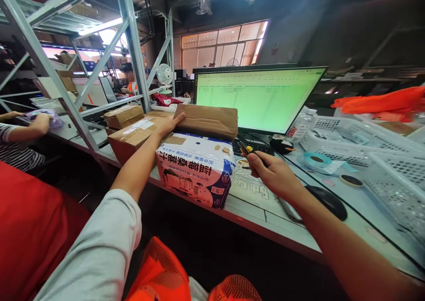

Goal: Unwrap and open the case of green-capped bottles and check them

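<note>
A printed carton (195, 172) in white, pink and blue, with its lettering upside down, rests at the table's front edge. On its top, toward the back, is a plain brown cardboard box (207, 119). My left hand (171, 125) grips that box at its left end, thumb on the upper corner and the other fingers hidden. To the right of the carton, my right hand (265, 166) is closed around a utility knife (245, 148) with a dark body and a yellow part. The knife points toward the carton and appears apart from it.
Taped brown cartons (133, 135) sit to the left beside a metal rack (131, 40). A monitor (255, 97) stands behind. At right are a mouse (327, 202), tape rolls (317, 161) and white plastic baskets (395, 181). Another person's hand (41, 123) works at far left.
</note>
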`<state>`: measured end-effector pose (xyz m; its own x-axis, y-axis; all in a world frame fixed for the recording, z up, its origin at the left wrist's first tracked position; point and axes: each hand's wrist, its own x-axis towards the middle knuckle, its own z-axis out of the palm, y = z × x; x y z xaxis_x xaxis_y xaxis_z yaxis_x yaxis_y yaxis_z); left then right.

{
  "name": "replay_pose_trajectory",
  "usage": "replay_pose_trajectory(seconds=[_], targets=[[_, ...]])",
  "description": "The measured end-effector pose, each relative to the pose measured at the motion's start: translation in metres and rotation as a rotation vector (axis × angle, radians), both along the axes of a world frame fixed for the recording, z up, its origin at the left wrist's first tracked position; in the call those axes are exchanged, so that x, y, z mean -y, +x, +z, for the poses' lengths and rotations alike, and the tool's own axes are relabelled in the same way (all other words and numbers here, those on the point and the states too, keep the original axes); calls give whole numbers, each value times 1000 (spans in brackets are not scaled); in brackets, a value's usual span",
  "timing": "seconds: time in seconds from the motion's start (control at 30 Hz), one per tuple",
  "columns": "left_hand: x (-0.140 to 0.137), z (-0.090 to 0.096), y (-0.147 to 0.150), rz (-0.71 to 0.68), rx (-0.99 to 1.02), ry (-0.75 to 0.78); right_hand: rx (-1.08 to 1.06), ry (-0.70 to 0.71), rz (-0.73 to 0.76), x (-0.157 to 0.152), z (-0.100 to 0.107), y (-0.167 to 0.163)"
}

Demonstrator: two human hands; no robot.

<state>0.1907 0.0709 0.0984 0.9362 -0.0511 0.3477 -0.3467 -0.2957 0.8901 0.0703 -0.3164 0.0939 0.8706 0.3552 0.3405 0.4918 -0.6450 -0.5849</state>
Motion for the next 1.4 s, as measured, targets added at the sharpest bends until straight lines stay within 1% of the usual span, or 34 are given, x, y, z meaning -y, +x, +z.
replay_pose_trajectory(seconds=[0.07,0.13,0.2,0.27,0.33,0.4,0.47,0.53,0.6,0.67,0.77,0.83,0.9,0.97,1.13,1.23,1.3,1.33,1.4], targets=[[-1,-5,6,-93,-74,-121,-48,51,-38,2,3,5],[-5,-11,8,-129,-122,-204,-99,100,-78,6,5,9],[-11,-18,6,-119,-146,-237,-129,111,-105,11,4,12],[-16,-27,2,-85,-176,-235,-159,69,-125,16,-2,17],[-18,-34,2,-47,-187,-227,-210,-29,-146,20,-13,24],[-17,-36,5,-10,-180,-221,-235,-215,-167,22,-31,30],[-14,-33,11,41,-172,-187,-221,-412,-196,21,-52,32],[-10,-27,18,77,-208,-143,-207,-536,-233,19,-73,31],[-6,-22,24,71,-277,-115,-215,-592,-285,17,-93,27],[-2,-20,27,31,-383,-123,-211,-647,-338,17,-109,23],[2,-22,30,32,-489,-150,-190,-708,-381,19,-125,21],[3,-23,33,70,-463,-159,-183,-737,-389,21,-130,21],[2,-24,36,91,-410,-162,-178,-760,-396,23,-133,21],[0,-23,38,81,-394,-163,-171,-777,-402,24,-134,21],[-3,-26,37,-22,-503,-158,-131,-815,-390,28,-138,21],[-5,-30,35,-39,-560,-171,-114,-808,-382,33,-138,24],[-4,-32,35,-30,-572,-192,-89,-750,-379,37,-129,30],[-4,-33,35,-23,-576,-201,-56,-679,-369,38,-120,33],[-4,-33,35,-13,-592,-212,69,-452,-320,32,-90,39]])
